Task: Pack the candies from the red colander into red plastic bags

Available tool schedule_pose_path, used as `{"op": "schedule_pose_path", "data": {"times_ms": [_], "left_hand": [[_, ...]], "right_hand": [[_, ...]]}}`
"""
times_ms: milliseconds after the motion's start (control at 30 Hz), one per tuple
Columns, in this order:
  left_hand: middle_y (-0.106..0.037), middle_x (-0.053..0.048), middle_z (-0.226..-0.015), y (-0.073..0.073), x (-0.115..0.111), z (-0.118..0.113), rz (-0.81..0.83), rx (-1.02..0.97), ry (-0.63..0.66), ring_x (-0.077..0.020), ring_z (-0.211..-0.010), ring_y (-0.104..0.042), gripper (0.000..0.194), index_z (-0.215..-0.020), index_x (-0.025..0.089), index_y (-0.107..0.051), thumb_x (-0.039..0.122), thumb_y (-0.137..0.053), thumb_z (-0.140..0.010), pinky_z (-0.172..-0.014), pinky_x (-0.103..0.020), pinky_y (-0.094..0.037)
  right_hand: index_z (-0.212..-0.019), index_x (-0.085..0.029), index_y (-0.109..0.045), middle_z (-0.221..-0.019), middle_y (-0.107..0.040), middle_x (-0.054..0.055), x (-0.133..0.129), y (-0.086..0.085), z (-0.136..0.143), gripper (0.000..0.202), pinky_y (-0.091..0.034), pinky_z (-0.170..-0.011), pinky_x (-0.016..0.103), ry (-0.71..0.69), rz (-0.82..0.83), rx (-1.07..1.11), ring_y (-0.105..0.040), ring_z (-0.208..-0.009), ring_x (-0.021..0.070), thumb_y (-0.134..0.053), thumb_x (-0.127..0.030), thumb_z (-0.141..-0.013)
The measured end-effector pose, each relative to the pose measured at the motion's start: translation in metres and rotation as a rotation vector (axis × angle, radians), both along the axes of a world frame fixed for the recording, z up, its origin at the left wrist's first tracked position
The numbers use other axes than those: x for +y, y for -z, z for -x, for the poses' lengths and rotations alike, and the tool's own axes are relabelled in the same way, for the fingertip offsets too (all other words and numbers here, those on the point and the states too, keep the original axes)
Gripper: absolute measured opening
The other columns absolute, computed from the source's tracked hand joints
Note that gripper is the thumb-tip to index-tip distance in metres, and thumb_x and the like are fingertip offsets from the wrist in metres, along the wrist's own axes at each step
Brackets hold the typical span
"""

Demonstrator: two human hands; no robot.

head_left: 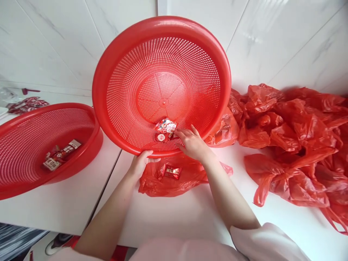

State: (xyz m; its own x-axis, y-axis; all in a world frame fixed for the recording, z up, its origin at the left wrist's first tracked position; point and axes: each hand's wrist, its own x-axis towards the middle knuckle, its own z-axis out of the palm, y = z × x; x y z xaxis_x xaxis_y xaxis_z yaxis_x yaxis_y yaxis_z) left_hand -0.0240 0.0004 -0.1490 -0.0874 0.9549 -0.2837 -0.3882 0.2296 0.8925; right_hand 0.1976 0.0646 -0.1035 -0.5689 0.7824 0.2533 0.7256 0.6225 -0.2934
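A large red mesh plastic basket (168,26) stands tilted up on its side, its inside facing me. My left hand (140,163) is closed on its lower rim, thumb over the edge. My right hand (191,143) reaches into the basket with fingers apart, the fingertips at a few small wrapped snack packets (165,127) near the low side. Under the rim lies a red plastic bag (154,185) with a red snack packet (172,172) on or in it.
A second red basket (78,107) at left holds a few snack packets (63,154). Several filled red plastic bags (285,127) are heaped on the right of the white table (174,221). Dark red packets (27,105) lie at the back left. A tiled wall (67,40) stands behind.
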Motion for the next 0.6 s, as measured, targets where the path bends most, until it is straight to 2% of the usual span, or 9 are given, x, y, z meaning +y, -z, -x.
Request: {"op": "schedule_pose_path", "data": {"times_ms": [67,167,333,433,600], "left_hand": [[-0.072,-0.007,-0.1,0.0,0.001,-0.001,-0.003,-0.004,-0.002,-0.028,-0.096,-0.068,0.03,-0.099,0.014,-0.069,0.025,-0.068,-0.072,-0.072,-0.037,-0.061],[-0.072,-0.009,-0.101,0.0,0.001,0.0,-0.001,0.0,0.012,-0.0279,-0.096,-0.068,0.03,-0.1,0.013,-0.068,0.025,-0.067,-0.073,-0.072,-0.037,-0.061],[-0.071,-0.012,-0.105,-0.003,0.001,0.003,0.039,-0.011,0.017,-0.0285,-0.098,-0.068,0.033,-0.103,0.011,-0.067,0.026,-0.066,-0.075,-0.076,-0.037,-0.06],[-0.071,-0.012,-0.106,-0.007,0.001,0.004,0.052,-0.004,-0.007,-0.0292,-0.1,-0.067,0.034,-0.105,0.011,-0.066,0.026,-0.066,-0.074,-0.077,-0.038,-0.06],[-0.07,-0.013,-0.112,-0.012,0.001,0.004,0.021,0.034,-0.007,-0.0291,-0.102,-0.067,0.033,-0.104,0.011,-0.068,0.026,-0.066,-0.074,-0.078,-0.038,-0.061]], "right_hand": [[-0.123,-0.018,-0.06,-0.119,-0.066,0.013,0.0,0.0,-0.001,0.033,-0.031,-0.111,0.048,-0.03,0.07,0.006,-0.058,-0.116,0.0246,-0.052,-0.018,-0.092],[-0.114,-0.022,-0.066,-0.108,-0.07,0.008,-0.003,-0.005,-0.002,0.028,-0.047,-0.094,0.036,-0.083,0.221,0.168,-0.065,-0.103,0.0209,-0.045,-0.019,-0.095],[-0.111,-0.018,-0.067,-0.085,-0.068,0.003,-0.003,-0.011,-0.004,0.028,-0.055,-0.067,0.029,-0.077,0.626,0.557,-0.067,-0.071,0.0158,-0.051,-0.034,-0.093],[-0.106,-0.017,-0.069,-0.086,-0.066,0.001,-0.001,-0.012,-0.005,0.029,-0.058,-0.064,0.026,-0.118,0.826,0.771,-0.065,-0.069,0.0129,-0.06,-0.038,-0.088],[-0.103,-0.019,-0.069,-0.089,-0.069,0.001,-0.002,-0.019,-0.006,0.032,-0.058,-0.069,0.023,-0.159,0.948,1.122,-0.067,-0.074,0.0105,-0.076,-0.035,-0.077]]}}
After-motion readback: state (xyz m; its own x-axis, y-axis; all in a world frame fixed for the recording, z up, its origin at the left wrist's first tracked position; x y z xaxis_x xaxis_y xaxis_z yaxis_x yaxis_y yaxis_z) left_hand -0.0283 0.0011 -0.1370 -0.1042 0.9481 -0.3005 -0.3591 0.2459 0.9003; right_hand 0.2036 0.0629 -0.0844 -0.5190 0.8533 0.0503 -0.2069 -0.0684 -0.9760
